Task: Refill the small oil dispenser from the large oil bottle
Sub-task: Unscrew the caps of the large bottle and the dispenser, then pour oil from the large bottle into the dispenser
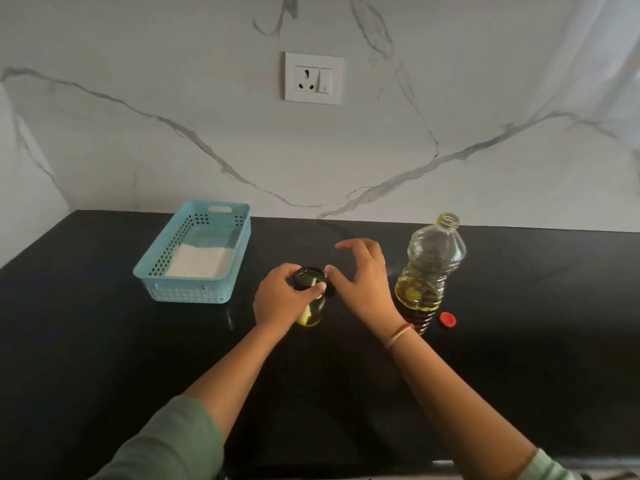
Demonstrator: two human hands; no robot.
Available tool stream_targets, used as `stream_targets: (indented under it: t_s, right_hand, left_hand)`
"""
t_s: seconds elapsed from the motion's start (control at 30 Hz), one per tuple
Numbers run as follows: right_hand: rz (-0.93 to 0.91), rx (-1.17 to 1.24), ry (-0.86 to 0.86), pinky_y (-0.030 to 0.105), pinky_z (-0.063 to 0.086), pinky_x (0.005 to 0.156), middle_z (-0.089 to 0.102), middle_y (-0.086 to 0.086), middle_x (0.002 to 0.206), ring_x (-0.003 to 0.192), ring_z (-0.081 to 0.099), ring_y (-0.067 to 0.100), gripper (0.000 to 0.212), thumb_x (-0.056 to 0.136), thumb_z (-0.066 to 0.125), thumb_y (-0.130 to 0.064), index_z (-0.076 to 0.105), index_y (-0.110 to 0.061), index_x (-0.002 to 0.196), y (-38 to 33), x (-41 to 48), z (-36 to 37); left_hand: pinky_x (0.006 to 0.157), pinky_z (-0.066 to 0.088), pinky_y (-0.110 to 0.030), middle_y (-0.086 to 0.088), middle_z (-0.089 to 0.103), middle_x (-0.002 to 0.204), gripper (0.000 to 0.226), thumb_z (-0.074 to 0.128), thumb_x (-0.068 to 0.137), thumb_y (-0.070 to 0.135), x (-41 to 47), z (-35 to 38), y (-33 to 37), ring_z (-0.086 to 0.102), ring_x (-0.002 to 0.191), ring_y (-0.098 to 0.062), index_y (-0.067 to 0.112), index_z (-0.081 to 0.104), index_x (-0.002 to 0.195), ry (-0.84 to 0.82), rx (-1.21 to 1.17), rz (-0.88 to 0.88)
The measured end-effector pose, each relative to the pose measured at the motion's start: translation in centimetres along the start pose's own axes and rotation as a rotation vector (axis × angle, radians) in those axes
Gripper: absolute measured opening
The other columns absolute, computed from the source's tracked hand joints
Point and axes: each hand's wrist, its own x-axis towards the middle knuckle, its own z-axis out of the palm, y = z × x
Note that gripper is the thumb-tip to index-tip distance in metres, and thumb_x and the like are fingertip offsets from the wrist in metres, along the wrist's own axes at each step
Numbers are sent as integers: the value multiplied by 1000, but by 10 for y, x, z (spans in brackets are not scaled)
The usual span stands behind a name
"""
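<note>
Small oil dispenser (309, 317) is held upright on the bench (104, 341) by the left hand (282, 299), whose fingers are curled round its rim. The right hand (363, 282) is seen just right of the dispenser, fingers spread and arched, thumb at the rim. Further right of the dispenser the large oil bottle (429, 268) stands upright and uncapped, nearer the right hand, so a rightward reach is judged likely; its red cap (447, 319) lies beyond
</note>
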Motion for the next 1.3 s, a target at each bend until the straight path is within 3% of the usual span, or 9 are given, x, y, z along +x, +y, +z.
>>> stream_targets:
  t_s: [0.27,0.4,0.63,0.77,0.9,1.03,1.3]
  right_hand:
    - [-207,-307,299,30,36,96,43,10,132,123,39,26,40,85,66,-30,55,-14,120,4,-31,-44]
    - [-121,-315,479,36,37,98,46,11,126,117,40,24,45,82,71,-31,55,-14,120,29,-51,-52]
    - [74,-209,551,31,27,101,38,10,134,125,35,27,68,79,72,-40,39,-16,135,63,-50,-70]
    - [190,-33,523,33,25,106,30,6,143,134,26,21,91,73,75,-49,26,-20,144,72,-38,-70]
    - [287,198,444,43,26,114,26,-3,149,139,25,16,110,64,77,-58,12,-31,148,81,-28,-67]
    - [319,418,349,48,33,111,23,-6,153,138,30,16,116,60,82,-56,6,-43,146,87,-24,-70]
    - [314,436,240,46,41,105,35,-4,146,130,42,18,115,56,87,-47,14,-39,145,97,-11,-72]
  left_hand:
    - [68,42,-20,11,64,103,51,79,69,51,-10,7,12,60,93,-8,25,63,111,-14,-23,14]
    - [64,44,-20,14,62,97,45,79,70,50,-16,14,20,62,89,-8,28,63,105,-56,-41,48]
    - [63,43,-20,15,58,96,45,79,70,49,-20,22,28,61,88,-8,27,61,105,-71,-39,57]
    - [62,43,-19,15,59,98,50,79,69,52,-19,20,29,62,88,-8,26,62,109,-68,-29,49]
    - [61,41,-16,15,58,99,51,79,69,51,-20,21,28,59,87,-6,26,62,110,-64,-32,45]
    - [65,46,-19,16,60,98,50,80,69,52,-20,23,28,62,88,-6,28,62,109,-66,-41,48]
    - [69,51,-23,14,63,101,52,80,67,53,-18,24,24,63,88,-7,29,62,109,-65,-40,48]
